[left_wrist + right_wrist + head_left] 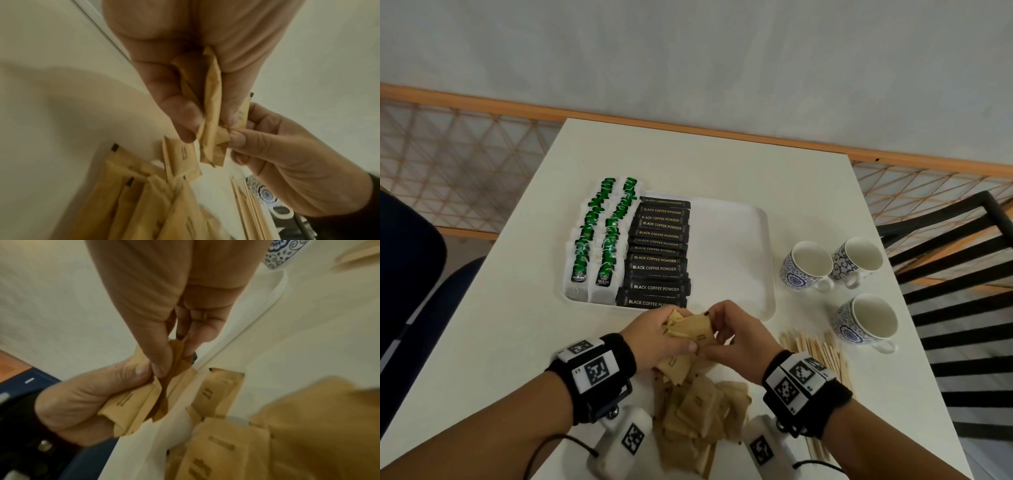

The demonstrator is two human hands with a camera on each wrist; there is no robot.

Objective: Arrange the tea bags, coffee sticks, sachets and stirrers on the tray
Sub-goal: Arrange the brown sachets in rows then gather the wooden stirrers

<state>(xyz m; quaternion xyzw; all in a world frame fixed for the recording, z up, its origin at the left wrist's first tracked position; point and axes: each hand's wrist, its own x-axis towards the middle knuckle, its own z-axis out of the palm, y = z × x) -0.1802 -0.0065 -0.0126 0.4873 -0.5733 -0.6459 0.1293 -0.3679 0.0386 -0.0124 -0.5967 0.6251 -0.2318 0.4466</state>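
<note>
While the tea bags (592,240) and coffee sticks (659,253) already fill the left half of the tray (736,246), we hold a small bundle of brown sachets (690,330) just off its near edge, both hands meeting over it. Our left hand (654,337) has thumb and fingers curled round the bundle; our right hand (739,337) pinches its right end between thumb and fingertips (238,139) (squaring the stack, we judge). The rest of the sachets lie in a loose pile (698,414) on the table (808,192) between our wrists, and the stirrers (822,353) lie further right, beside the right wrist.

What the next move turns on: the bare part of the tray lies ahead and to the right of the bundle, so the right hand is the nearer one. The sticks lie crosswise, long axis left to right; whether the sachets should match, we cannot tell.
</note>
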